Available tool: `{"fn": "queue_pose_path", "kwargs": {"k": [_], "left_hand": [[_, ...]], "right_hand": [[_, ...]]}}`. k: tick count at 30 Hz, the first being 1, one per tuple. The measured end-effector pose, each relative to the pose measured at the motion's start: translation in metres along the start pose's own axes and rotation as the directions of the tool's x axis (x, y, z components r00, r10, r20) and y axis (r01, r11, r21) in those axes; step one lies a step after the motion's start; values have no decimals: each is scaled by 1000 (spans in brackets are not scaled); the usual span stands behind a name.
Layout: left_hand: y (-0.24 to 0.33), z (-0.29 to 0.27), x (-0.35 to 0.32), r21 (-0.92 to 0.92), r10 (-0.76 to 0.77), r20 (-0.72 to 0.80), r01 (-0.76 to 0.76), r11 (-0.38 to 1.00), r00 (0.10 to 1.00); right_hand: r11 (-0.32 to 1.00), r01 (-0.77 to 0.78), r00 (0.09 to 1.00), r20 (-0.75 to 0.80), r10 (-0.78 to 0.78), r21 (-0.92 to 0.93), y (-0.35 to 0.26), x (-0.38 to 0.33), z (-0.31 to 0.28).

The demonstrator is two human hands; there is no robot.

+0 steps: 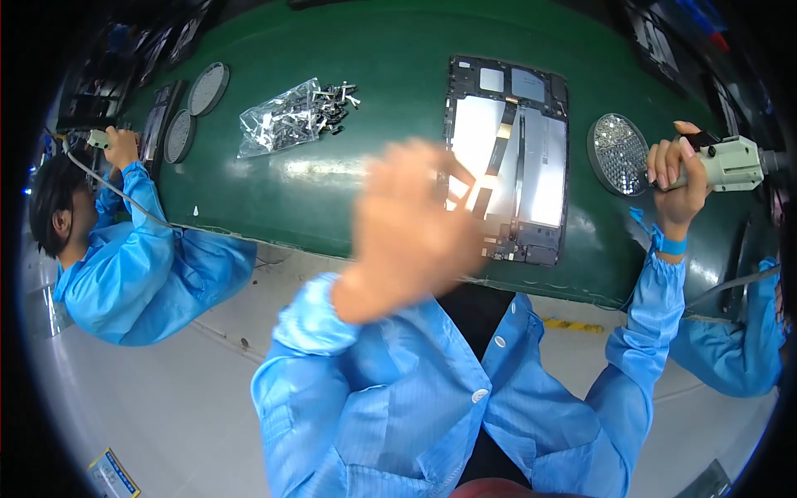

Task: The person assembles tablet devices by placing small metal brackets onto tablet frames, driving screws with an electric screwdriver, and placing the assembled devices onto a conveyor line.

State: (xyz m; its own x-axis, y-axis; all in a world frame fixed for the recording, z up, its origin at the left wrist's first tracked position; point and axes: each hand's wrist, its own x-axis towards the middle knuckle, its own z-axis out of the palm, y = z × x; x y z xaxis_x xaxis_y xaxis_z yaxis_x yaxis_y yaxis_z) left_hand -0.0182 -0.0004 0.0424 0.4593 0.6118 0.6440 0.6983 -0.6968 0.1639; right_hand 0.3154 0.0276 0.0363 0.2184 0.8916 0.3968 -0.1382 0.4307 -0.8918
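The right hand (677, 178) is wrapped around the grip of a pale electric screwdriver (729, 163), holding it up off to the right of the green conveyor belt (349, 199), above and just beside a round dish of small screws (618, 153). The left hand (407, 228) is blurred with motion; it hangs over the belt at the left edge of an opened tablet (508, 158), fingers spread wide and, as far as the blur lets me tell, holding nothing. The tablet lies back-off and face down in the middle of the belt, its silver shielding, dark flex cable and circuit boards exposed.

Further left on the belt a clear plastic bag of metal brackets (286, 118) has spilled some parts from its open end, and beyond it sit two round grey trays (195, 112). A co-worker (133, 266) in a blue smock bends over the far left end, one hand on another tool.

The risks, as I judge them: the left hand is moving fast and close to the bare flex cable, so a careless swipe could snag or crease it, or nudge the tablet askew on the belt. The screwdriver is held well clear of the board, and if it is brought across without the tablet steadied, the bit could skid onto the exposed boards. The screw dish sits near the belt's right side, where a sleeve could tip it
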Motion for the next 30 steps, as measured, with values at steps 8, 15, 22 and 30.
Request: {"fn": "queue_pose_path", "kwargs": {"k": [8,15,22,30], "left_hand": [[-191,10,39,-79,-289,538,389,918,792],[-215,20,41,-141,-244,561,381,914,791],[-206,-17,36,-396,-418,402,567,723,814],[-184,-10,31,-222,-371,150,397,890,916]], "right_hand": [[1000,14,1000,2,-14,7,3,-1,5],[999,-4,1000,16,4,33,2,0,4],[1000,0,1000,15,0,17,2,1,5],[999,3,1000,25,-4,34,3,0,7]]}}
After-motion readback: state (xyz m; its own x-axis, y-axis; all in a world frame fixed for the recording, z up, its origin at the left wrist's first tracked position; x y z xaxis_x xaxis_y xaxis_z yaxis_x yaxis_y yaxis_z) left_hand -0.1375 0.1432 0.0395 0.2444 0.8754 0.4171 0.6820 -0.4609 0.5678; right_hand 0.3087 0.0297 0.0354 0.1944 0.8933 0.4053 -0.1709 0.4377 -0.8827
